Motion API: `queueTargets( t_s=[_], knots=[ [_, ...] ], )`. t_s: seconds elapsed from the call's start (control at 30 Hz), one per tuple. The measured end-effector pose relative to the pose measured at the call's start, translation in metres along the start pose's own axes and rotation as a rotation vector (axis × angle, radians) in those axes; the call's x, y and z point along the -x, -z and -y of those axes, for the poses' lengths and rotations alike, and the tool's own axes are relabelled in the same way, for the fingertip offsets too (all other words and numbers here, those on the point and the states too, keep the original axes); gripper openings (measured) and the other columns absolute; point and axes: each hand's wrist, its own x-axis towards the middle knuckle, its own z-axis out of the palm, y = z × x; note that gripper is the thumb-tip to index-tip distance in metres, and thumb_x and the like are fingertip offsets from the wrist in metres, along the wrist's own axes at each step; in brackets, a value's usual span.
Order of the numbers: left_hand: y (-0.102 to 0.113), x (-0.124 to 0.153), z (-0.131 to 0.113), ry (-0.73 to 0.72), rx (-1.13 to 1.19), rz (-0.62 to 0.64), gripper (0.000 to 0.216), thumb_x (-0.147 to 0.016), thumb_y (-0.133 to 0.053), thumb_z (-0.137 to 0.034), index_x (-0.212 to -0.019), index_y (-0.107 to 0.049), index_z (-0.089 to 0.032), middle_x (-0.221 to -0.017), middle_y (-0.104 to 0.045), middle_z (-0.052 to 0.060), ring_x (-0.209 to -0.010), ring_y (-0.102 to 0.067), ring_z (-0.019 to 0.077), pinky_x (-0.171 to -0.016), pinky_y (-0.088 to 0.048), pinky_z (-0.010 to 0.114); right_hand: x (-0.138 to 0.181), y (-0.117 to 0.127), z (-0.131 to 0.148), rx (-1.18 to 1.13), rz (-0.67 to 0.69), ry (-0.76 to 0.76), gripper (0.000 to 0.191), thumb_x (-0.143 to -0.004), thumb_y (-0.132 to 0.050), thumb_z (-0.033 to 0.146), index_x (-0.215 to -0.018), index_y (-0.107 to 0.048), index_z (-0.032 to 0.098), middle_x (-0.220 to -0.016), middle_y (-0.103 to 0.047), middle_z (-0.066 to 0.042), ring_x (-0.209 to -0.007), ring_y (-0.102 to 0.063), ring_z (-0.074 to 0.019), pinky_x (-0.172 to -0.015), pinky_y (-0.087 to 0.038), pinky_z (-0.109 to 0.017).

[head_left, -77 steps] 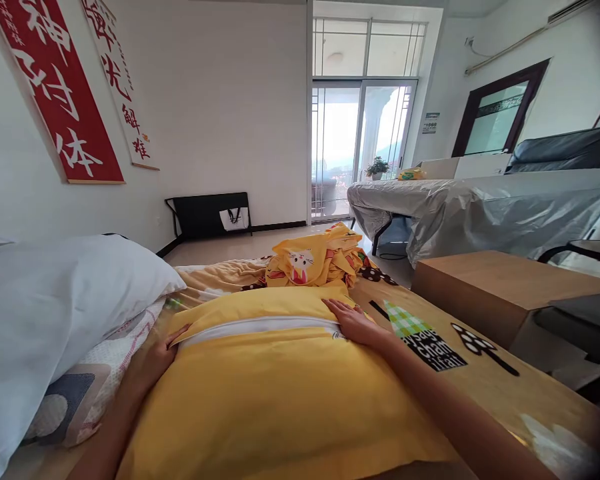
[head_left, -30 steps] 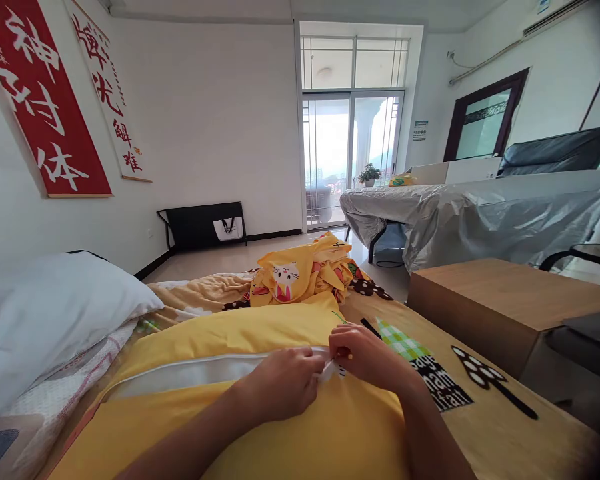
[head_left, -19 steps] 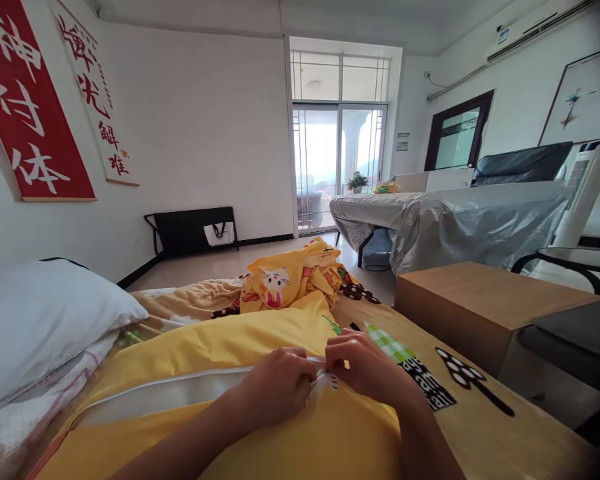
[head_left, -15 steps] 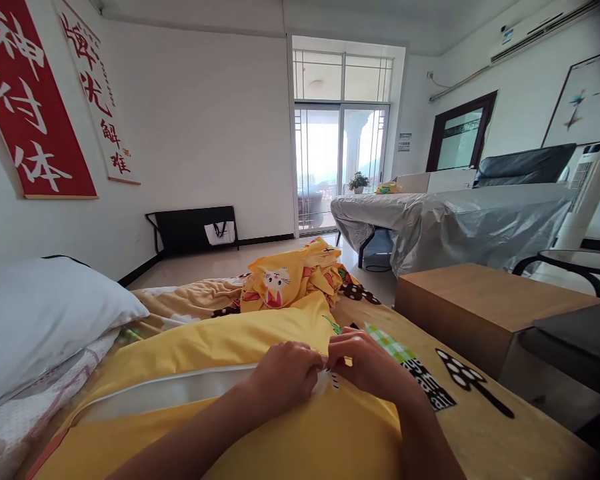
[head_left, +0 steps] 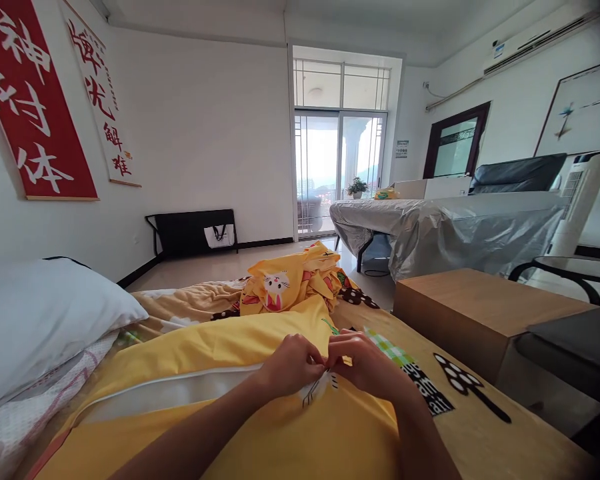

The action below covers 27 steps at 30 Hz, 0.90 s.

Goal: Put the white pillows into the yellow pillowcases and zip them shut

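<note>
A pillow in a yellow pillowcase [head_left: 290,440] lies on the bed in front of me, with a white strip of the inner pillow [head_left: 170,393] showing along its open edge. My left hand [head_left: 290,367] and my right hand [head_left: 363,363] meet at the right end of that opening. Both are closed in a pinch on the pillowcase edge, fingertips almost touching each other. What sits between the fingertips is too small to make out.
A white pillow [head_left: 40,320] lies at my left. Crumpled yellow cat-print bedding [head_left: 290,283] sits at the foot of the bed. A wooden cabinet [head_left: 480,313] stands close on the right, and a table under a grey cover [head_left: 455,227] beyond it.
My hands lay flat at both ends of the pillowcase opening. They have come together at its right end and pinched the edge. My view has tilted slightly.
</note>
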Motion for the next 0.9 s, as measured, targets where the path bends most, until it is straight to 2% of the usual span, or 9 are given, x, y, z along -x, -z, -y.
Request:
queueTargets(
  t_s=[0.2, 0.3, 0.4, 0.53, 0.67, 0.8, 0.9],
  knots=[
    [-0.0008, -0.0018, 0.0055, 0.183, 0.324, 0.067, 0.017, -0.066, -0.056, -0.027, -0.059, -0.063, -0.013, -0.048, -0.035, -0.007, -0.049, -0.026, 0.0072, -0.047, -0.018, 0.024, -0.0004, 0.0009, 0.0001, -0.027, -0.014, 0.007, 0.019, -0.085, -0.057, 0.021, -0.067, -0.062, 0.02, -0.067, -0.063, 0.001, -0.063, -0.049, -0.012, -0.064, -0.035, -0.025],
    [-0.0035, -0.0011, 0.0058, 0.226, 0.386, 0.055, 0.02, -0.064, -0.058, -0.03, -0.052, -0.054, -0.016, -0.044, -0.028, -0.008, -0.046, -0.021, 0.0064, -0.046, -0.015, 0.025, -0.0008, 0.0008, 0.0009, -0.027, -0.02, 0.003, 0.021, -0.086, -0.055, 0.023, -0.066, -0.061, 0.019, -0.067, -0.062, 0.0, -0.064, -0.049, -0.0126, -0.062, -0.035, -0.025],
    [-0.0043, -0.0035, 0.0057, 0.266, 0.416, 0.057, 0.012, -0.061, -0.058, -0.026, -0.055, -0.057, -0.015, -0.043, -0.033, -0.008, -0.046, -0.024, 0.0067, -0.046, -0.016, 0.025, -0.0013, 0.0, 0.0015, -0.024, -0.017, -0.002, 0.021, -0.086, -0.054, 0.024, -0.067, -0.061, 0.019, -0.067, -0.062, -0.001, -0.064, -0.049, -0.0129, -0.061, -0.034, -0.025],
    [-0.0024, -0.0061, 0.0048, 0.323, 0.407, 0.093, 0.007, -0.058, -0.056, -0.02, -0.055, -0.059, -0.015, -0.042, -0.035, -0.007, -0.044, -0.026, 0.007, -0.045, -0.016, 0.025, -0.0017, 0.0003, 0.0016, -0.033, -0.025, -0.001, 0.02, -0.085, -0.056, 0.02, -0.065, -0.059, 0.019, -0.067, -0.061, 0.0, -0.063, -0.048, -0.012, -0.061, -0.033, -0.023],
    [-0.0024, -0.0057, 0.0051, 0.319, 0.37, 0.134, 0.011, -0.059, -0.051, -0.017, -0.058, -0.061, -0.015, -0.044, -0.036, -0.007, -0.044, -0.028, 0.0077, -0.046, -0.019, 0.024, -0.0019, 0.001, 0.0013, -0.046, -0.025, 0.007, 0.019, -0.083, -0.056, 0.017, -0.065, -0.058, 0.019, -0.067, -0.06, 0.001, -0.063, -0.048, -0.011, -0.06, -0.033, -0.022],
    [-0.006, -0.0078, 0.0077, 0.229, 0.238, 0.084, 0.018, -0.061, -0.047, -0.016, -0.064, -0.065, -0.014, -0.049, -0.037, -0.006, -0.048, -0.03, 0.0083, -0.048, -0.023, 0.024, -0.003, -0.0002, 0.0015, -0.045, -0.017, -0.003, 0.019, -0.083, -0.055, 0.015, -0.064, -0.057, 0.018, -0.067, -0.059, 0.001, -0.062, -0.047, -0.0109, -0.059, -0.032, -0.023],
    [-0.0089, -0.0107, 0.0079, 0.166, 0.116, 0.0, 0.017, -0.062, -0.05, -0.015, -0.063, -0.066, -0.012, -0.053, -0.046, -0.003, -0.054, -0.038, 0.0105, -0.052, -0.028, 0.024, -0.004, -0.0013, 0.002, -0.083, 0.019, -0.028, 0.016, -0.082, -0.056, 0.017, -0.066, -0.057, 0.018, -0.07, -0.06, 0.001, -0.065, -0.049, -0.0108, -0.061, -0.034, -0.023]
  ],
)
